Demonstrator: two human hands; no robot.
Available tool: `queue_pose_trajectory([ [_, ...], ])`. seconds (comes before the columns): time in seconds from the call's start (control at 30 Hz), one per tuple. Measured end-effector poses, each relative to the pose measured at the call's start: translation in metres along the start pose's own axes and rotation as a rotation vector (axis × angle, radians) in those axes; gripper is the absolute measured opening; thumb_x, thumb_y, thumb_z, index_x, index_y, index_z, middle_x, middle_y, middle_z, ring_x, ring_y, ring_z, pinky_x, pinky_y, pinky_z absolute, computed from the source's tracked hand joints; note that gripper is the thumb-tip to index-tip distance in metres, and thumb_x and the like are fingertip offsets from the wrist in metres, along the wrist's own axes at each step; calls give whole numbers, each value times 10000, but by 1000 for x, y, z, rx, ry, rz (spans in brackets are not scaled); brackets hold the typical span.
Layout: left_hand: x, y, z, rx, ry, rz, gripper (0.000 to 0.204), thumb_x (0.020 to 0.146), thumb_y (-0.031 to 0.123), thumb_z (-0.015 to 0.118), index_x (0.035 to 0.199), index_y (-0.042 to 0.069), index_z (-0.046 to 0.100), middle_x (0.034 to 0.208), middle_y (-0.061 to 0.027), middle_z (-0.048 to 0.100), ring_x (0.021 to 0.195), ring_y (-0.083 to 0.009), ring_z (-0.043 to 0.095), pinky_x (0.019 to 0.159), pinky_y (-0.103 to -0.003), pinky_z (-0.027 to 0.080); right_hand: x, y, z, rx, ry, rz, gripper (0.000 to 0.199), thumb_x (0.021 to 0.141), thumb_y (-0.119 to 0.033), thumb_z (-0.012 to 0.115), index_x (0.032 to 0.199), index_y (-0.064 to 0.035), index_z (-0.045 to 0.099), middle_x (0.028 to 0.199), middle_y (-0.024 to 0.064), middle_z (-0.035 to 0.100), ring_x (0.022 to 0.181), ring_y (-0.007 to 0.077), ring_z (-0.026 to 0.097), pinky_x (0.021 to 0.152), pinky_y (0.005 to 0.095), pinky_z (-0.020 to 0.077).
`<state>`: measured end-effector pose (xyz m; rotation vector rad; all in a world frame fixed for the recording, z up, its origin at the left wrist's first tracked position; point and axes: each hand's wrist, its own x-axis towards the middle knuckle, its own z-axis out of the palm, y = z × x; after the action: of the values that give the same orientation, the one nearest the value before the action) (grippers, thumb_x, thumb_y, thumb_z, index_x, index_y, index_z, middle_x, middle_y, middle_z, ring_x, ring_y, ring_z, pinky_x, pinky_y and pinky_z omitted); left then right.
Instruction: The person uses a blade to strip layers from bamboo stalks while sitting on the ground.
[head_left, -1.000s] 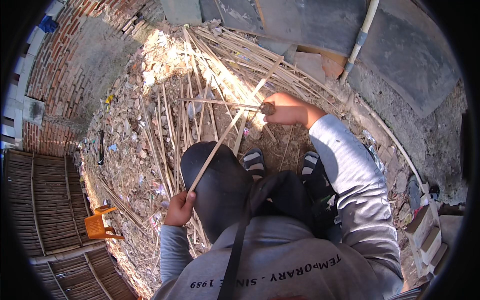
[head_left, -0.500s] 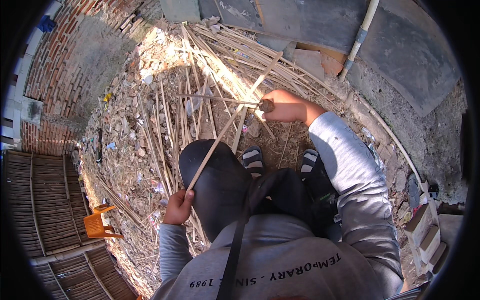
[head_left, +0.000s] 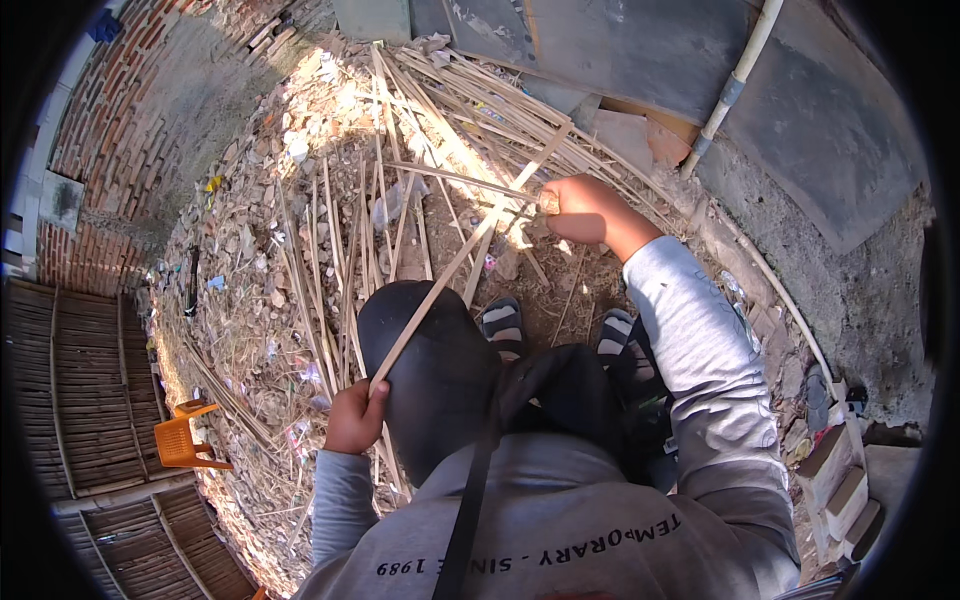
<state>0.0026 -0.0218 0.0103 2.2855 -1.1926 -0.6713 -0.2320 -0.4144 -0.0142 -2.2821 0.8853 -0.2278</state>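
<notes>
A long, pale bamboo strip (head_left: 437, 288) runs slantwise from my left hand (head_left: 354, 418) out toward the far right. The fingers of that hand are closed round its near end, thumb on top. My right hand (head_left: 582, 209) grips the stubby handle of a long-bladed knife (head_left: 455, 180). The blade points left and crosses the strip toward its far part; whether it touches the strip I cannot tell. A dark cap (head_left: 425, 365) hides part of the ground beside the strip.
Loose bamboo strips (head_left: 480, 85) lie heaped at the back, and more are strewn over the rubble ground (head_left: 245, 250). My sandalled feet (head_left: 503, 328) are close below the knife. An orange plastic chair (head_left: 178, 440) stands left; a pole (head_left: 732, 92) leans at back right.
My right hand has shifted slightly right, and the knife's blade has swung so its tip points farther away from me. My left hand keeps its hold on the bamboo strip, nearly unmoved.
</notes>
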Motion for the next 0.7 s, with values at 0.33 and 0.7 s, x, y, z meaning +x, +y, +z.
queue_pose_trajectory([
  [0.33, 2, -8, -6, -51, -73, -59, 526, 1007, 428, 595, 748, -28, 604, 575, -139, 551, 538, -201, 536, 528, -391, 414, -1, 2, 4, 23, -165, 43, 253, 733, -185, 647, 946, -64, 707, 900, 206, 708, 858, 390, 688, 755, 443, 533],
  [0.7, 5, -10, -7, 20, -66, -22, 539, 1001, 455, 576, 803, -42, 643, 630, -193, 601, 581, -316, 607, 586, -441, 464, -2, -4, 2, -46, -119, 4, 289, 745, -230, 691, 982, -67, 716, 931, 214, 716, 897, 404, 691, 795, 454, 540],
])
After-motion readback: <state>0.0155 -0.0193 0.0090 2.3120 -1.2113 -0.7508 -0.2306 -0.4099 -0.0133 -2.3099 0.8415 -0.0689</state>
